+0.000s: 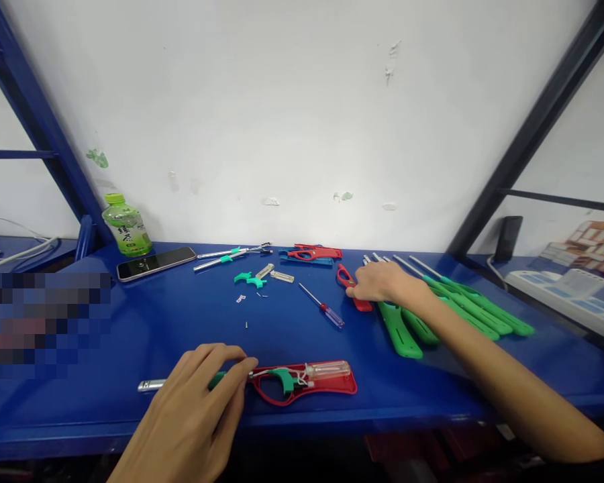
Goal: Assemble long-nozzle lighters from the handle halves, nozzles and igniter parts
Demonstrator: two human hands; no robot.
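Near the table's front edge lies an opened long-reach gas lighter (304, 388). Its red lower shell shows a green trigger, thin white tubing and a clear fuel tank (328, 369). My left hand (201, 396) covers the neck of this lighter, its fingers bent and closed on it; the metal tip (152, 385) sticks out to the left. Farther back on the right, my right hand (378, 281) grips a loose red shell half (361, 303) at its side, the fingertips partly hidden. Left of that shell lies a screwdriver (332, 315) with a purple handle.
Several green lighters (463, 305) lie beside and under my right forearm. Red and blue shells (312, 253), metal tubes (221, 260), clear tanks (282, 276), green triggers (256, 282) and a small screw (246, 325) lie farther back. A phone (156, 263) and tea bottle (127, 227) are left.
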